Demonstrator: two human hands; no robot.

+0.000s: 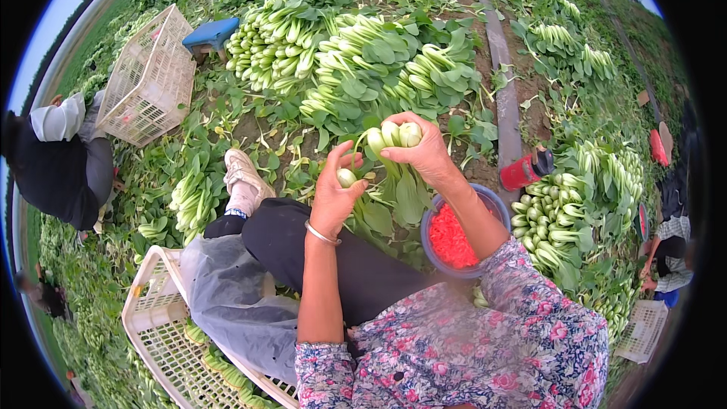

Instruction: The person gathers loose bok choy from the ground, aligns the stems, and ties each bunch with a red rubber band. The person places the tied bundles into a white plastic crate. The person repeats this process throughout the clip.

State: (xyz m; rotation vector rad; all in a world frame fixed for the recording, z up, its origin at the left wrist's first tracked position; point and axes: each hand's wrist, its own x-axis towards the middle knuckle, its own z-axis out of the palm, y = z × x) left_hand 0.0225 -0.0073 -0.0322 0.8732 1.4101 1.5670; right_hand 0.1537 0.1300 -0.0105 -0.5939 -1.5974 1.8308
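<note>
Several heads of bok choy (392,135) are bunched in my right hand (423,150), their pale bases up and leaves hanging down. My left hand (334,190) holds a single bok choy (346,178) by its base, just left of the bunch. A thin stalk arches between the two hands. Beyond them lies a large heap of bok choy (352,51), stems mostly toward the left. Below my right forearm stands a blue-rimmed tub (502,204) of red strips or ties (451,238), partly covered by the arm.
A white plastic crate (149,301) holding bok choy stands at my left, with clear plastic sheeting (227,295) over its edge. A red flask (519,173) lies tilted beside more bok choy (548,210). Farther off are another crate (149,76), a blue stool (211,33) and co-workers (57,165).
</note>
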